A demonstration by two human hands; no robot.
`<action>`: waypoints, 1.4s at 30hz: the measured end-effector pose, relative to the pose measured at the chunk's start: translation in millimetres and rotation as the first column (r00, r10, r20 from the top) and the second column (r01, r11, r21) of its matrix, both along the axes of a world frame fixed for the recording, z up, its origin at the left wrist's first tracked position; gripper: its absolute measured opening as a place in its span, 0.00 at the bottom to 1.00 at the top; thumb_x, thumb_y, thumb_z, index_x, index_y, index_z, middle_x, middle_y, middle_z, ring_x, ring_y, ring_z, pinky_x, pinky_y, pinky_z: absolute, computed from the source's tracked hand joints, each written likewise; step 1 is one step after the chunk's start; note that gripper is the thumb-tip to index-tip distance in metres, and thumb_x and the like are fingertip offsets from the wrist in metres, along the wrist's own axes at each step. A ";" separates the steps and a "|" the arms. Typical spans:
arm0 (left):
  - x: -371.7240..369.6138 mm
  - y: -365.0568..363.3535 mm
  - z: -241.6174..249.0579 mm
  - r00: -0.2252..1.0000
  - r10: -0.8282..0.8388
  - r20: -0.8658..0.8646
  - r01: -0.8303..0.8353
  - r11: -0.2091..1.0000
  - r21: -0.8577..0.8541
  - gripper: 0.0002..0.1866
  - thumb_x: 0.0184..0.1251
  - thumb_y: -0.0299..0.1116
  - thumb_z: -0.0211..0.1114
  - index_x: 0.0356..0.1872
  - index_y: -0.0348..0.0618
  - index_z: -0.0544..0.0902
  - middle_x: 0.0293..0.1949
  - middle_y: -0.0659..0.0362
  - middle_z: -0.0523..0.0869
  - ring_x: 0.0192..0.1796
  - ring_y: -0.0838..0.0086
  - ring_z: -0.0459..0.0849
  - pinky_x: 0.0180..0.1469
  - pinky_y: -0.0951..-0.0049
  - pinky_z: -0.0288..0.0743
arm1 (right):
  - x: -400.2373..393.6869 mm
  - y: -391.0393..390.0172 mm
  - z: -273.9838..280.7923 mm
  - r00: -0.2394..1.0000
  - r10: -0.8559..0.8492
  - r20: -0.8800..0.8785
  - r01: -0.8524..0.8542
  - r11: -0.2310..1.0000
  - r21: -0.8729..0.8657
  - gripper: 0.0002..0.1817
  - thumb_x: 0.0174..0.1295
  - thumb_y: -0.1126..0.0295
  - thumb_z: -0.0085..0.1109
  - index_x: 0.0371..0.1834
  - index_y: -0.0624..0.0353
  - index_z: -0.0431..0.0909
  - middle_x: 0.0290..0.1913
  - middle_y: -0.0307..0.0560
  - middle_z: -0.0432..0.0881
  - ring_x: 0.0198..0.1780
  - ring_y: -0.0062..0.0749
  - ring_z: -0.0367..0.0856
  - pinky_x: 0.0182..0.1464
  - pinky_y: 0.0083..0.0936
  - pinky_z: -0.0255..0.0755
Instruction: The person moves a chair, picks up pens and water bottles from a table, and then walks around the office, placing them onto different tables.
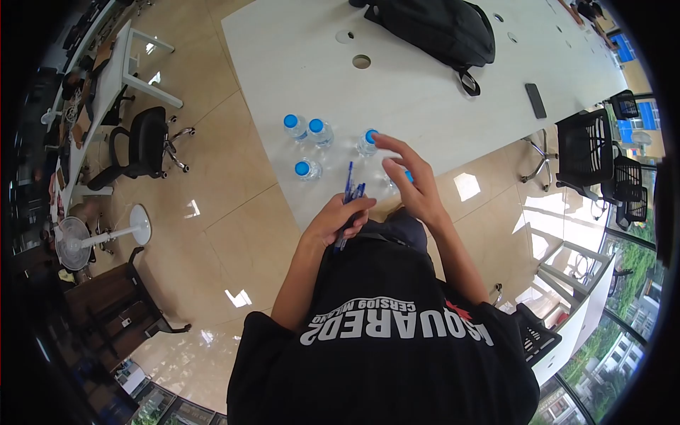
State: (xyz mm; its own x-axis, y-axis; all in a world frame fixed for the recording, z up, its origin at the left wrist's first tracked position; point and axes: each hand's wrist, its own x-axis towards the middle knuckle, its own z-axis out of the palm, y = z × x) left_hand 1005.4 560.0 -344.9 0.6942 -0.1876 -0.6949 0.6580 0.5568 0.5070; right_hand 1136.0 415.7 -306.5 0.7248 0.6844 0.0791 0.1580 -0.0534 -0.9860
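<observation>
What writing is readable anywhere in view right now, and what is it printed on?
"SQUARED2", upside down in this view, in large white letters on the person's black T-shirt.
A smaller white line above it on the same shirt is too blurred to read reliably.
The bottles on the table show no readable labels.
The pens in the left hand and the phone show no readable text.

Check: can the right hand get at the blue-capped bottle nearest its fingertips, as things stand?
Probably yes. The right hand is open, its fingertips already at that bottle's cap, nothing between. The left hand holds the pens, clear of it.
</observation>
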 end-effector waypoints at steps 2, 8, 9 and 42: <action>3.7 -3.2 2.1 0.997 -0.065 0.036 0.064 0.997 0.031 0.13 0.66 0.38 0.67 0.28 0.43 0.75 0.15 0.65 0.71 0.13 0.83 0.67 0.14 0.80 0.58 | -2.5 6.4 2.4 0.992 0.055 0.115 -0.054 0.998 -0.012 0.22 0.71 0.65 0.52 0.65 0.61 0.71 0.63 0.55 0.77 0.63 0.41 0.76 0.62 0.33 0.70; 0.4 -7.7 -3.1 0.994 -0.071 0.080 0.062 0.992 0.110 0.12 0.65 0.36 0.68 0.29 0.45 0.75 0.14 0.69 0.67 0.12 0.85 0.65 0.14 0.80 0.54 | -11.7 0.5 -15.4 0.850 0.509 -0.134 -0.526 0.832 -0.176 0.22 0.75 0.63 0.45 0.67 0.63 0.71 0.66 0.54 0.75 0.68 0.44 0.72 0.69 0.35 0.63; 0.5 -7.6 -4.5 0.992 -0.101 0.072 0.090 0.987 0.136 0.12 0.65 0.37 0.69 0.29 0.45 0.75 0.14 0.69 0.67 0.12 0.85 0.64 0.14 0.80 0.54 | -9.0 -0.8 -14.5 0.876 0.461 -0.142 -0.479 0.865 -0.149 0.22 0.75 0.64 0.44 0.67 0.63 0.71 0.66 0.53 0.75 0.69 0.43 0.71 0.69 0.34 0.62; -9.0 76.3 -56.3 0.969 -0.080 0.233 -0.238 -0.059 0.969 0.19 0.55 0.42 0.74 0.41 0.42 0.80 0.35 0.50 0.86 0.37 0.55 0.85 0.40 0.60 0.77 | 28.2 28.6 -99.2 0.913 -0.186 0.362 0.342 0.833 -0.436 0.31 0.54 0.53 0.71 0.58 0.55 0.74 0.19 0.40 0.74 0.22 0.32 0.77 0.27 0.31 0.72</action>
